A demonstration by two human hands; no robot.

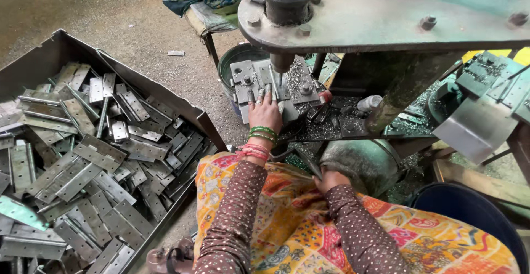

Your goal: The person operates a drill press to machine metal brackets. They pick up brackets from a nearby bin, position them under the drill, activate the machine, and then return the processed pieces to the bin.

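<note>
left hand (265, 111) flat on hinge plate (274, 90) under drill bit (282, 76), fingers spread, right hand (329, 179) gripping lever (307, 162) below drill bit, hinge tray (149, 89) left

Green and pink bangles (259, 141) circle the left hand (265, 113)'s wrist; behind them, brown white-dotted sleeves (234, 208) over yellow-orange floral patterned cloth (298, 224).

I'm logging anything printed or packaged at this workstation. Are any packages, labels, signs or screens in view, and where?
No labels, signs or screens show. Only containers:
Open grey sheet-metal crate, on the floor at the left, rectangular, heaped with flat grey metal hinges.
Round dark green bucket, on the floor behind the press bed, mostly hidden.
Round dark blue tub, lower right, partly cut off.
</note>
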